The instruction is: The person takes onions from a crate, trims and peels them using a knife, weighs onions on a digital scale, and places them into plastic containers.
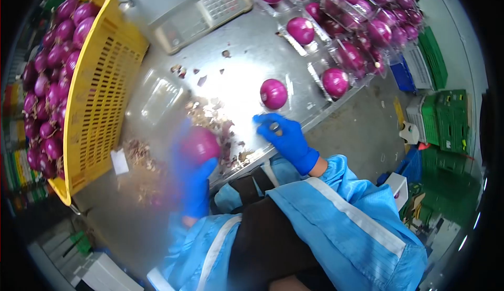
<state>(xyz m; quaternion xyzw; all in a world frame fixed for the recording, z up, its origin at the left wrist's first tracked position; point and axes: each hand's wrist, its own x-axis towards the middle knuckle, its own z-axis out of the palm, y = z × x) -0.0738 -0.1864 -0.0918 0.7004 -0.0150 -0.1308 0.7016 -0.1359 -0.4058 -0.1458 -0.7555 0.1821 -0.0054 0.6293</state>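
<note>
My left hand (pixel 196 188), in a blue glove and partly blurred, is closed around a red onion (pixel 201 145) above the near edge of the metal table (pixel 247 44). My right hand (pixel 287 140), gloved in blue too, has its fingers curled at the table edge. A small round metallic end (pixel 275 127) shows in its grip; the rest of that thing is hidden. Just beyond the right hand, a peeled red onion (pixel 273 93) lies on the table. Onion skin scraps (pixel 212 115) are scattered beyond my left hand.
A yellow crate (pixel 100 91) full of red onions stands at left. A clear plastic tray (pixel 156 98) lies near it, with a weighing scale (pixel 205 15) at the back. Packed onions (pixel 350 55) are piled at right. Green crates (pixel 446 118) stand beyond the table.
</note>
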